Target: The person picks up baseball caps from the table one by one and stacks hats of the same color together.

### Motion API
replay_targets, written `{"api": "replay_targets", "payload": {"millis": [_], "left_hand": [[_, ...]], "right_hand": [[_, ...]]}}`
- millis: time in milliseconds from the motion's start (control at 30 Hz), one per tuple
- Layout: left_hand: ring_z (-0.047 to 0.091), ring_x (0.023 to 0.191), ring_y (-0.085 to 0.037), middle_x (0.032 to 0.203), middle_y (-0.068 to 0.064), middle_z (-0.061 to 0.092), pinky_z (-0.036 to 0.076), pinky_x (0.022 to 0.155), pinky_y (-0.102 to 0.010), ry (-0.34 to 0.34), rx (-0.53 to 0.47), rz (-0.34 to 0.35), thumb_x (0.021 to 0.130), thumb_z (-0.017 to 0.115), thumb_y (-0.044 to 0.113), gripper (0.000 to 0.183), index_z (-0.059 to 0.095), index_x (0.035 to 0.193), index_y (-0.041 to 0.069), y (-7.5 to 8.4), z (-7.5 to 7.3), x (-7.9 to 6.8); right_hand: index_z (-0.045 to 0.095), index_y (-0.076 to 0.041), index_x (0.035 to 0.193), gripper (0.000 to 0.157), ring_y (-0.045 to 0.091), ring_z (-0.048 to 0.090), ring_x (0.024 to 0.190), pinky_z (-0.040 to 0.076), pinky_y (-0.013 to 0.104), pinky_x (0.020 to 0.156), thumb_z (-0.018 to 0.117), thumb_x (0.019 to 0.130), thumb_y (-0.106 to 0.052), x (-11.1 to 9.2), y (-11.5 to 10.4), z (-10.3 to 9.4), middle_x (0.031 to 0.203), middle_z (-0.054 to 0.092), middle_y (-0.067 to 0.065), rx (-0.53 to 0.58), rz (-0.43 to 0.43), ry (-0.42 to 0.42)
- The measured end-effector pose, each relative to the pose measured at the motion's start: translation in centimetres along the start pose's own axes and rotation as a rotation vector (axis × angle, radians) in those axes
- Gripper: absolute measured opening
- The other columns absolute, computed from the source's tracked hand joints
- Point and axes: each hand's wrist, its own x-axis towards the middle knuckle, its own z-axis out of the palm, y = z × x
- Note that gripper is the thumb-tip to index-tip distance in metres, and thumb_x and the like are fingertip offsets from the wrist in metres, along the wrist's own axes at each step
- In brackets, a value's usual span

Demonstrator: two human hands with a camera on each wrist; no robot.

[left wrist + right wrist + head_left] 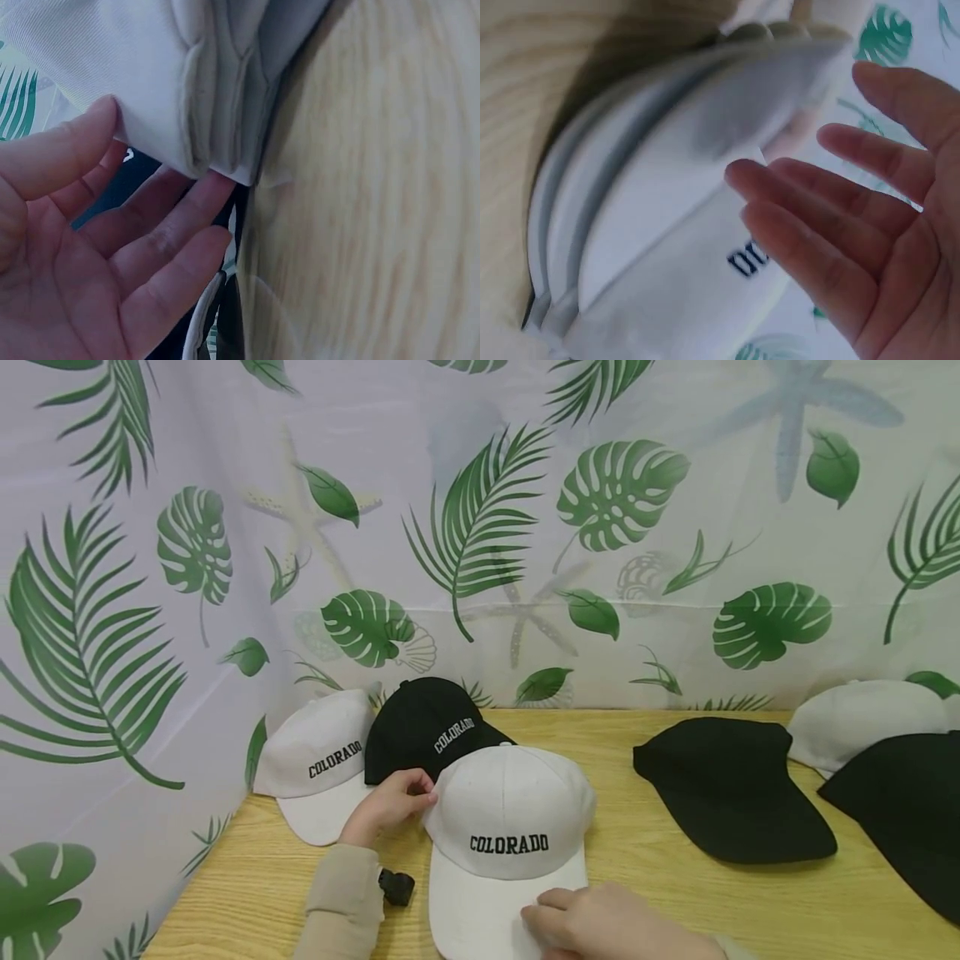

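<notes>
Yellow wood-grain table (618, 852) under white caps (513, 797), leaf-print backdrop (480, 552)

Black caps (731, 793) and white caps (517, 814), some seemingly stacked, lie on a wood-grain table (622, 831).

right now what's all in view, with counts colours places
cap stack: at least three, white, front centre
lettered cap: one seen, white, left
rear cap: one seen, black, behind stack
dark caps: two seen, black, right
far cap: one or more, white, back right
table: one, yellowish, beneath
printed backdrop: one, white and green, behind
small device: one, black, left wrist
sleeves: two, beige, forearms
left hand: one, pinching stack's left edge
right hand: one, over brim
</notes>
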Motion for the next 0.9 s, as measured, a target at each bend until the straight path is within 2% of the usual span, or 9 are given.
{"api": "replay_targets", "payload": {"millis": [133,233,367,467,733,900], "left_hand": [[0.044,0.063,-0.014,0.071,-0.002,0.046,0.038,0.056,-0.026,-0.007,-0.015,0.020,0.083,0.059,0.002,0.007,0.053,0.079,0.000,0.0,0.1,0.0],[0.044,0.063,-0.014,0.071,-0.001,0.046,0.038,0.056,-0.026,-0.009,-0.016,0.031,0.082,0.059,0.001,0.007,0.053,0.079,0.000,-0.1,0.1,0.0],[0.044,0.062,-0.014,0.071,-0.001,0.046,0.038,0.055,-0.026,-0.011,-0.024,0.043,0.082,0.059,0.001,0.007,0.053,0.078,0.000,-0.1,0.1,0.0],[0.044,0.063,-0.014,0.071,-0.001,0.047,0.038,0.055,-0.026,-0.007,-0.026,0.054,0.082,0.059,0.001,0.007,0.054,0.078,0.001,-0.2,0.1,0.1],[0.044,0.061,-0.013,0.071,-0.002,0.048,0.038,0.054,-0.025,0.014,-0.033,0.025,0.082,0.060,0.002,0.007,0.054,0.079,0.000,-0.3,0.1,0.1],[0.044,0.062,-0.014,0.072,-0.002,0.048,0.038,0.054,-0.026,0.013,-0.028,0.014,0.082,0.060,0.002,0.007,0.054,0.079,0.001,-0.4,0.0,0.1]], "right_hand": [[0.060,-0.010,0.109,0.028,-0.001,0.049,0.063,0.045,0.016,0.061,0.061,0.084,-0.024,-0.9,0.8,-0.8,0.093,0.060,-0.006,0.040,0.045,0.064],[0.060,-0.008,0.106,0.029,0.004,0.057,0.069,0.048,0.019,0.062,0.063,0.082,-0.023,-2.0,1.6,-1.1,0.096,0.063,0.001,0.023,0.036,0.177],[0.061,-0.007,0.101,0.028,0.008,0.060,0.071,0.047,0.019,0.058,0.069,0.076,-0.018,-3.4,2.8,-1.3,0.091,0.063,0.002,-0.106,-0.023,0.386],[0.063,-0.009,0.098,0.029,0.007,0.060,0.068,0.046,0.018,0.053,0.072,0.071,-0.016,-4.5,3.5,-1.6,0.087,0.063,0.000,-0.195,0.002,0.485],[0.065,-0.012,0.096,0.035,0.006,0.060,0.064,0.046,0.020,0.052,0.078,0.063,-0.017,-7.7,5.2,-2.6,0.085,0.065,-0.002,-0.317,0.229,0.514],[0.066,-0.012,0.094,0.037,0.004,0.058,0.060,0.044,0.019,0.048,0.079,0.060,-0.018,-9.6,6.6,-2.7,0.084,0.064,-0.003,-0.378,0.309,0.557]]}}
